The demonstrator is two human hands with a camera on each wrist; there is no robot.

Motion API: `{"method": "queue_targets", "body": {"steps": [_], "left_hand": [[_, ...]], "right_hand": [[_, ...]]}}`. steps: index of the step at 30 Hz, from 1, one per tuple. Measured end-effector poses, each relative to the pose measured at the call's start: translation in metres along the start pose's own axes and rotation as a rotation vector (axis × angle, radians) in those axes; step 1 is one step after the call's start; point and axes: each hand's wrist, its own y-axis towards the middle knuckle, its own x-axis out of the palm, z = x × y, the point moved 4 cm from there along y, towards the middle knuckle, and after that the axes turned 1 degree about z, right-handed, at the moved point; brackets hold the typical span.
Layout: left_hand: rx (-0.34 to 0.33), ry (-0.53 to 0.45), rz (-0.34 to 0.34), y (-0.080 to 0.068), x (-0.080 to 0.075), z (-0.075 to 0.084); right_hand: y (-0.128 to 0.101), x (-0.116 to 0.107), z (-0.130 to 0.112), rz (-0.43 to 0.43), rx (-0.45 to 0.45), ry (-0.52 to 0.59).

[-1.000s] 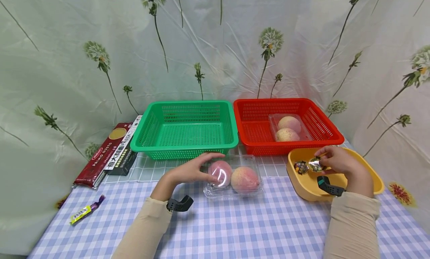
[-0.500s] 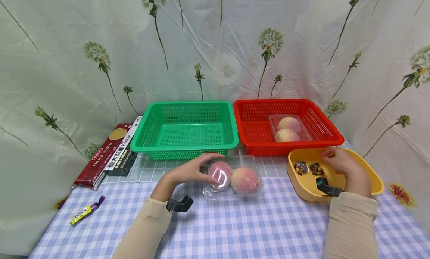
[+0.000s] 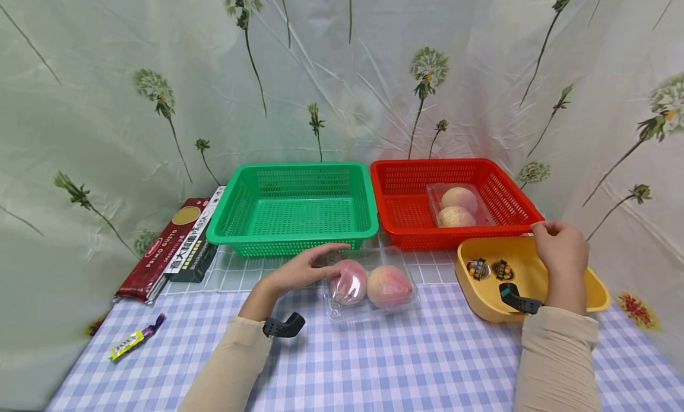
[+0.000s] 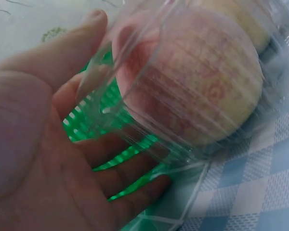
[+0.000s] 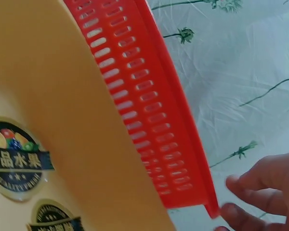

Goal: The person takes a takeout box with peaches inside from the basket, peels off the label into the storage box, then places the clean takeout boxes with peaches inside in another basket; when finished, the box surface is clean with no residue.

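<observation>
**Left hand against peach pack; right hand at yellow bowl's far rim**

Left hand (image 3: 299, 272): fingers straight and loosely spread, lying along the left end of the clear clamshell pack (image 3: 371, 284); the thumb reaches over its far top edge. Not a closed grasp. The pack holds two peaches and sits on the checked table (image 3: 374, 364) near its middle, just in front of the green basket (image 3: 294, 207); its left end looks slightly raised.

Right hand (image 3: 558, 249): fingers curled over the far rim of the yellow bowl (image 3: 483, 302), by the near right corner of the red basket (image 3: 406, 189); whether they pinch the rim cannot be told. Two fruit stickers (image 3: 488, 269) lie inside the bowl.

Red basket holds a second peach pack (image 3: 459, 204). Pasta boxes (image 3: 176, 246) lie at the table's left edge, a candy wrapper (image 3: 133, 336) nearer the front left corner.
</observation>
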Motion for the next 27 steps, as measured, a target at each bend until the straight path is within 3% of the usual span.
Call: {"method": "queue_targets", "body": {"steps": [5, 10, 16, 21, 27], "left_hand": [[0.011, -0.049, -0.037, -0.002, 0.002, -0.002], [0.012, -0.065, -0.018, -0.001, 0.002, -0.005], [0.015, -0.188, -0.005, 0.001, 0.004, -0.004], [-0.068, -0.305, 0.004, 0.0, 0.007, -0.003], [-0.163, -0.328, -0.009, 0.001, 0.011, -0.002]], "right_hand": [[0.003, 0.009, -0.002, 0.053, -0.02, 0.113], [0.007, 0.021, 0.001, -0.035, -0.094, 0.154], [0.009, 0.029, 0.007, -0.08, -0.113, 0.183], [0.008, 0.032, 0.01, -0.08, -0.081, 0.222], [0.008, 0.032, 0.008, -0.079, -0.054, 0.23]]}}
